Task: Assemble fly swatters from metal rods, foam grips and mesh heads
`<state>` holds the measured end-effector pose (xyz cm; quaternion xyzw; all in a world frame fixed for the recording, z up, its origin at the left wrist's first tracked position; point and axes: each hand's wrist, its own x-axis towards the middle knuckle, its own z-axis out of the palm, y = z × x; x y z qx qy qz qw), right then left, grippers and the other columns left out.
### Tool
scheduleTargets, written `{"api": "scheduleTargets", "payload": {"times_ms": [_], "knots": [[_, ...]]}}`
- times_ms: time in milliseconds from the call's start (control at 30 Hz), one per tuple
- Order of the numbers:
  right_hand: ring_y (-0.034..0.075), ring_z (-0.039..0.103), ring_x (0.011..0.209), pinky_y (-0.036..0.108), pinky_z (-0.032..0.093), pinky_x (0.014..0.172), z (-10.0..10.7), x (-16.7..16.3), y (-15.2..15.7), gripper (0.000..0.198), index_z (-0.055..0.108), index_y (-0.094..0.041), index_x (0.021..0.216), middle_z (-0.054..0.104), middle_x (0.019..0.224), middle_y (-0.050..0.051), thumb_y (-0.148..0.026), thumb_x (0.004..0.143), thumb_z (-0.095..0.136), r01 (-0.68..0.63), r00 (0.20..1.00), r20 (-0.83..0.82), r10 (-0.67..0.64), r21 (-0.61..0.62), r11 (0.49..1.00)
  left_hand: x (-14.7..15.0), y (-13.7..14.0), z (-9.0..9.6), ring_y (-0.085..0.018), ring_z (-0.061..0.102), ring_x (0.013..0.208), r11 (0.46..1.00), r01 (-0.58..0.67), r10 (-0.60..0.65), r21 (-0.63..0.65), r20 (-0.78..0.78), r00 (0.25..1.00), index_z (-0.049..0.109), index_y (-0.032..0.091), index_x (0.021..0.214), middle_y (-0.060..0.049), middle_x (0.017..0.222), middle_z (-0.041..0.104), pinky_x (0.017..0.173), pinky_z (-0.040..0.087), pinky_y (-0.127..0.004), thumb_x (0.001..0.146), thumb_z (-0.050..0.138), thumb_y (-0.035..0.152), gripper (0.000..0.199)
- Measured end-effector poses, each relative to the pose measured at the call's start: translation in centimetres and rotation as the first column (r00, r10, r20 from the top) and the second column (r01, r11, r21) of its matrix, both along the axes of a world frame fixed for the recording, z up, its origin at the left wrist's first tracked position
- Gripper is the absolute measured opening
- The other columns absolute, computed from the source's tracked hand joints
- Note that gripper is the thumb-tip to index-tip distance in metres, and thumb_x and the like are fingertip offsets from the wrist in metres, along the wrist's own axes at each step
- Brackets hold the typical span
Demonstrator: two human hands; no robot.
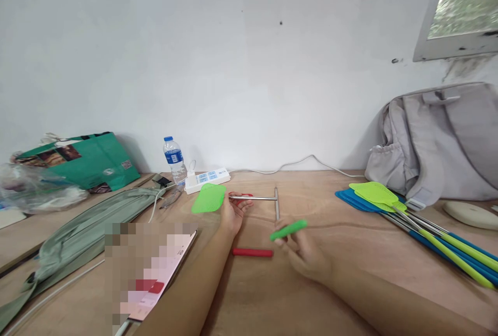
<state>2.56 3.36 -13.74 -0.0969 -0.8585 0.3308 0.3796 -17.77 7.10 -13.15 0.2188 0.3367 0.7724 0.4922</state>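
My left hand (232,215) is closed on a fly swatter with a green perforated head (209,198). Its thin metal rod (257,198) points right, without a handle on its end. In my right hand (305,253), slightly blurred, is a loose green handle (288,229), tilted up to the right and apart from the rod. A red handle (252,252) lies on the table between my forearms. Just past the rod's end, a grey slender piece (276,204) points away from me. Something red (246,197) shows behind my left fingers, mostly hidden.
Blue and yellow-green fly swatters (375,196) lie at right, before a grey backpack (439,144). A power strip (208,180) and water bottle (173,157) stand by the wall. Leftward are a phone (171,268), a grey-green strap bag (89,222) and a green bag (97,159).
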Motion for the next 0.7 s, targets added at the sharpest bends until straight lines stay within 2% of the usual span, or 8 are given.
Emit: {"api": "scheduleTargets", "payload": {"times_ms": [33, 100, 133, 200, 333, 500, 700], "knots": [[0.016, 0.052, 0.083, 0.031, 0.044, 0.075, -0.3, -0.1, 0.8, 0.015, 0.052, -0.022, 0.096, 0.056, 0.091, 0.005, -0.029, 0.084, 0.046, 0.074, 0.987, -0.133, -0.089, -0.112, 0.991, 0.0, 0.0, 0.0, -0.015, 0.063, 0.051, 1.000, 0.001, -0.001, -0.002, 0.000, 1.000, 0.052, 0.018, 0.067, 0.000, 0.058, 0.063, 0.061, 0.051, -0.029, 0.086, 0.042, 0.041, 0.032], [0.016, 0.052, 0.078, 0.030, 0.045, 0.071, -0.5, -0.2, 2.3, 0.015, 0.051, -0.023, 0.088, 0.055, 0.083, 0.003, -0.032, 0.077, 0.057, 0.154, 0.890, -0.344, -0.301, -0.393, 0.907, 0.0, 0.1, 0.0, -0.015, 0.063, 0.051, 1.000, 0.007, -0.007, -0.007, -0.002, 1.000, 0.052, 0.017, 0.066, -0.001, 0.057, 0.063, 0.061, 0.052, -0.029, 0.085, 0.043, 0.039, 0.030], [0.015, 0.053, 0.077, 0.029, 0.045, 0.070, -0.5, -0.2, 2.9, 0.019, 0.051, -0.023, 0.084, 0.054, 0.081, 0.002, -0.032, 0.073, 0.062, 0.151, 0.830, -0.405, -0.384, -0.500, 0.853, 0.1, 0.1, 0.0, -0.015, 0.063, 0.052, 1.000, 0.011, -0.011, -0.009, -0.003, 1.000, 0.052, 0.017, 0.066, -0.001, 0.057, 0.063, 0.062, 0.052, -0.029, 0.085, 0.043, 0.038, 0.030], [0.014, 0.052, 0.074, 0.028, 0.044, 0.068, -0.4, -0.3, 4.1, 0.023, 0.052, -0.022, 0.078, 0.055, 0.078, -0.001, -0.030, 0.064, 0.069, 0.135, 0.752, -0.447, -0.485, -0.616, 0.776, 0.2, 0.1, 0.0, -0.015, 0.064, 0.052, 1.000, 0.022, -0.022, -0.011, -0.009, 1.000, 0.052, 0.017, 0.066, -0.001, 0.057, 0.063, 0.061, 0.052, -0.029, 0.085, 0.044, 0.036, 0.029], [0.013, 0.053, 0.065, 0.029, 0.044, 0.065, -0.3, -0.1, 5.0, 0.018, 0.057, -0.020, 0.072, 0.058, 0.071, -0.001, -0.026, 0.061, 0.069, 0.083, 0.750, -0.426, -0.506, -0.698, 0.711, 0.4, 0.0, 0.1, -0.015, 0.064, 0.053, 0.999, 0.039, -0.039, -0.012, -0.021, 0.999, 0.052, 0.017, 0.067, -0.002, 0.060, 0.064, 0.061, 0.052, -0.029, 0.085, 0.044, 0.033, 0.026], [0.019, 0.060, 0.070, 0.037, 0.048, 0.071, -0.5, -0.1, 4.8, 0.018, 0.063, -0.019, 0.071, 0.064, 0.071, 0.003, -0.036, 0.065, 0.058, -0.073, 0.752, -0.463, -0.470, -0.766, 0.639, 0.5, -0.1, 0.2, -0.015, 0.064, 0.053, 0.999, 0.046, -0.046, -0.012, -0.031, 0.998, 0.052, 0.017, 0.067, -0.001, 0.060, 0.064, 0.064, 0.052, -0.031, 0.084, 0.047, 0.034, 0.025], [0.019, 0.061, 0.068, 0.038, 0.048, 0.073, -0.7, -0.2, 5.3, 0.020, 0.063, -0.021, 0.068, 0.065, 0.069, 0.002, -0.039, 0.067, 0.053, -0.152, 0.708, -0.494, -0.504, -0.805, 0.574, 0.7, -0.1, 0.4, -0.014, 0.063, 0.050, 0.999, 0.041, -0.041, -0.013, -0.034, 0.999, 0.053, 0.016, 0.065, 0.000, 0.057, 0.063, 0.066, 0.053, -0.032, 0.083, 0.048, 0.030, 0.023]]}}
